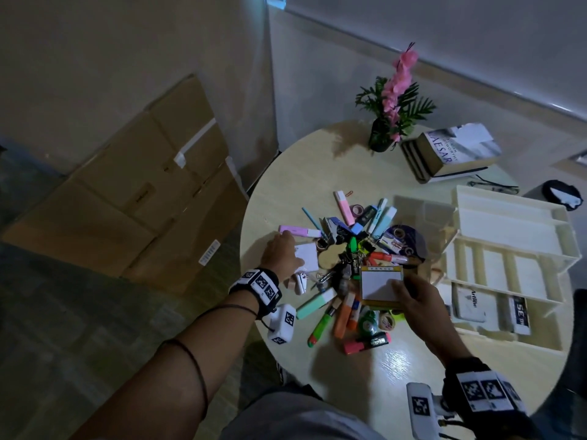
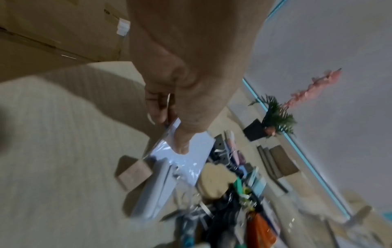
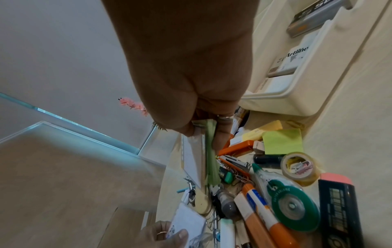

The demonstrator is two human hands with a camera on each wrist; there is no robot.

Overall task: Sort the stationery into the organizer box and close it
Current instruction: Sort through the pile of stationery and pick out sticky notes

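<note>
Right hand [image 1: 416,300] pinches a yellow-framed notepad [image 1: 381,285] above the pile; left hand [image 1: 281,257] pinches a white packet [image 1: 307,257].

Round pale table [image 1: 286,173] near room corner. Potted plant [image 1: 392,122] with pink flower spike and green fronds, dark pot, at table's far edge. Just right of it, stack of books [image 1: 451,157], top one lying flat, spine lettering partly readable as "AESAR". Thin black cord [image 1: 495,185] on table beside books. On floor left of table, flattened cardboard boxes [image 1: 136,198] leaning against wall, white labels on them. Dark round object [image 1: 563,195] on floor, far right.
</note>
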